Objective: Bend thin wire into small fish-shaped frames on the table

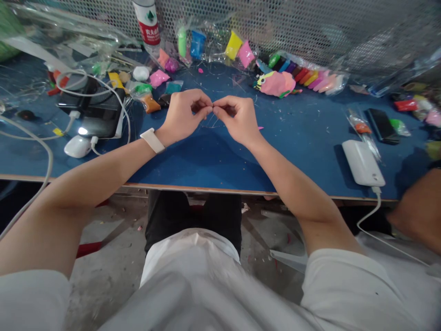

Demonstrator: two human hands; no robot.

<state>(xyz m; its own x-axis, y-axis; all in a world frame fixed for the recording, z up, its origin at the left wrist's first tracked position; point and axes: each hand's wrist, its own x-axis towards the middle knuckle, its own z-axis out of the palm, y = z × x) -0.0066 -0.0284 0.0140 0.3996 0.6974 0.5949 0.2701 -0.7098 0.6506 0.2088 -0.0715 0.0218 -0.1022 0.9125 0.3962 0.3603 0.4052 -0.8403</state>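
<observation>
Above the blue table [206,161], my left hand [188,112] and my right hand [236,115] meet at their fingertips. Both are closed in a pinch, and whatever lies between the fingertips is too small to make out. A pink clay figure [277,84] with a yellow face, a round eye and green bits lies behind and to the right of my right hand. A thin pink piece [260,128] shows beside my right wrist. A small pink bit [200,71] lies behind my hands.
Clay packets, including a blue one [197,44] and a yellow one [234,45], line the back near a bottle [148,25]. Cables and a black phone [101,112] are at left. At right are a white power bank [363,163], a dark phone [382,125] and another person's arm [420,211].
</observation>
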